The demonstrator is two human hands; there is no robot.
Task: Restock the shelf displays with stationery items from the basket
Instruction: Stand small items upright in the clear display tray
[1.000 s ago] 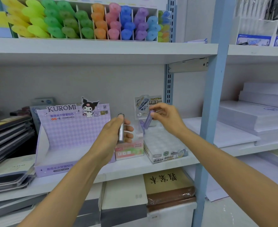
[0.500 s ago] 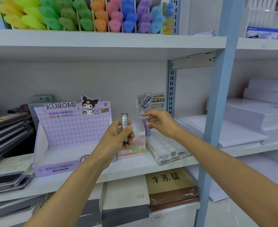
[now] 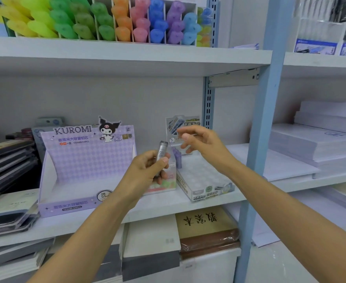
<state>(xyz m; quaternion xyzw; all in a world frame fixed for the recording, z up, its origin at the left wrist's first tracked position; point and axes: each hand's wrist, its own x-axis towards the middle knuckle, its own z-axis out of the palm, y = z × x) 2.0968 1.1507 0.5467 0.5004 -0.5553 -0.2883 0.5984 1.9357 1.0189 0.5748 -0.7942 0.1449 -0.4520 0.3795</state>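
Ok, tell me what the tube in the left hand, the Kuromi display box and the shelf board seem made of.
The tube, gripped by the left hand: likely clear plastic, glossy; grey shows through, print on its wall.
The Kuromi display box: printed cardboard, matte; folded flaps, white cut edges.
The shelf board: probably painted metal or laminate, smooth white; the look leaves it open.

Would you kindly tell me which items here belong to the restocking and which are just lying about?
In the job: left hand gripping grey lead tube; right hand, open; purple tubes in clear display tray; Kuromi display box.
Lying about: highlighters; paper stacks; notebooks.
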